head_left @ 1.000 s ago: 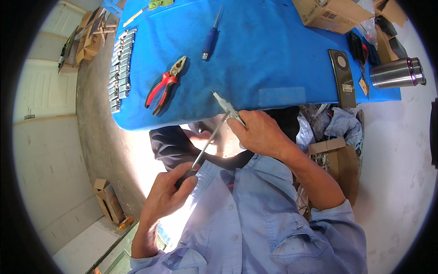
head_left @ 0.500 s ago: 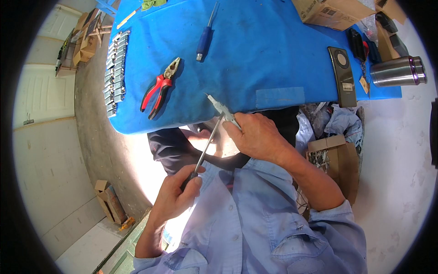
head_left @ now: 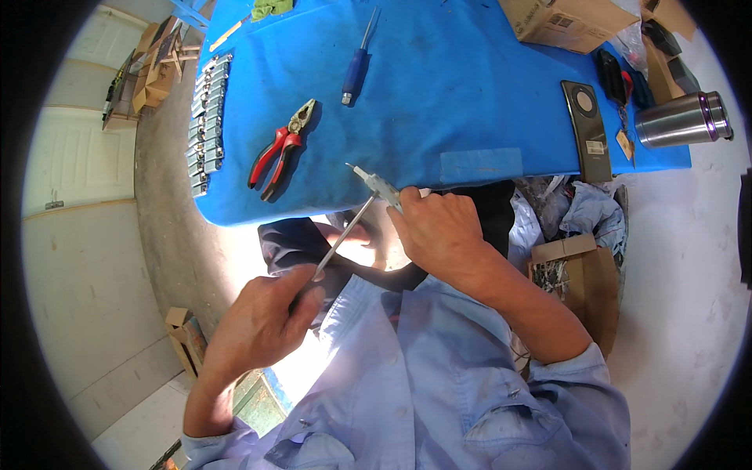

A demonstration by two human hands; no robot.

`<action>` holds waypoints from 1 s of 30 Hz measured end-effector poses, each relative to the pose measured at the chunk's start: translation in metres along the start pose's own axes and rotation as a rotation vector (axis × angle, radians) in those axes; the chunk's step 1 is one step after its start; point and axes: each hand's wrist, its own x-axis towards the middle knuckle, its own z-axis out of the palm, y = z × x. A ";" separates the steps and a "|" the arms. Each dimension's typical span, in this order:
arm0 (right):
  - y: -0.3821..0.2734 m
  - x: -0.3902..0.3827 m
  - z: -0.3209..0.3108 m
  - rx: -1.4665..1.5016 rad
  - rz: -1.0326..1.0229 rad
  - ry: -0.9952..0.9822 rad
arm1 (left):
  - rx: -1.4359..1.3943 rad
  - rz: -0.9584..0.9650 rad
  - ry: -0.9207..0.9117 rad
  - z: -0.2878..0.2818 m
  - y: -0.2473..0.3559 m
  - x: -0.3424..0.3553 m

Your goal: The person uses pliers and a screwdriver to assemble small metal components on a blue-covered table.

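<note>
In my left hand, low and left of centre, the fingers wrap round the handle of a screwdriver. Its bare shaft slants up to the right, and the far end meets a slim pale grey metal piece with a thin pointed tip. My right hand grips that piece just off the table's near edge; its rear part is hidden by the fingers. Red-and-black pliers lie on the blue table cover, left of the grey piece. Farther back rests a second screwdriver with a blue handle.
Small metal parts line the table's left edge. To the right are a dark phone, a steel bottle and a cardboard box. Below the table, another open box stands beside plastic bags.
My left hand has moved left, and the screwdriver lies at a flatter slant. The grey piece has turned slightly in my right hand, which has hardly shifted.
</note>
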 end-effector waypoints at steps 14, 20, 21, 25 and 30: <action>0.000 0.003 0.002 -0.101 -0.029 0.117 | 0.895 0.157 0.004 -0.042 0.044 0.012; 0.005 -0.010 -0.009 0.267 0.214 -0.044 | 0.658 0.072 0.147 -0.024 0.017 -0.008; 0.004 -0.011 -0.010 0.367 0.243 -0.069 | 0.584 0.086 0.192 -0.023 0.011 -0.015; 0.017 -0.014 0.014 0.695 0.298 0.027 | 0.298 0.106 0.375 -0.007 -0.012 -0.021; 0.016 -0.021 0.022 1.034 0.279 0.078 | 0.018 0.025 0.562 0.005 -0.038 0.007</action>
